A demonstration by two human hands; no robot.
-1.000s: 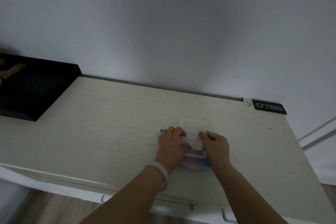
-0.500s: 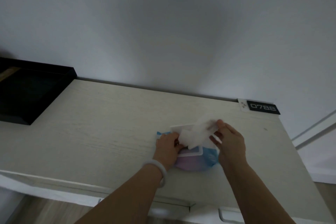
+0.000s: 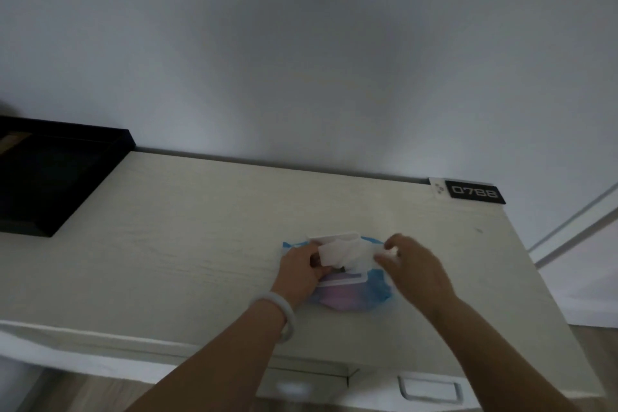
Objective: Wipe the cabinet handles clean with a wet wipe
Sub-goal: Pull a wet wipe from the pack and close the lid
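A blue and pink wet-wipe pack [image 3: 354, 299] lies on the pale wooden cabinet top [image 3: 187, 244], its white lid flipped up at the back. My left hand [image 3: 301, 269] holds the pack down at its left side, fingers curled on it. My right hand [image 3: 413, 266] pinches a white wet wipe [image 3: 347, 254] that stretches from the pack's opening toward the right. Below the front edge, a white cabinet handle [image 3: 431, 390] shows at the lower right, and another, blurred handle [image 3: 291, 388] sits between my forearms.
A black tray [image 3: 50, 184] sits at the left end of the cabinet top. A black number plate reading 0788 [image 3: 473, 192] lies at the back right corner. A white wall rises behind; a door frame [image 3: 575, 227] stands to the right.
The pack's lid has been opened. My right hand has drawn a wipe out of the pack and moved it rightward, while my left hand stays on the pack.
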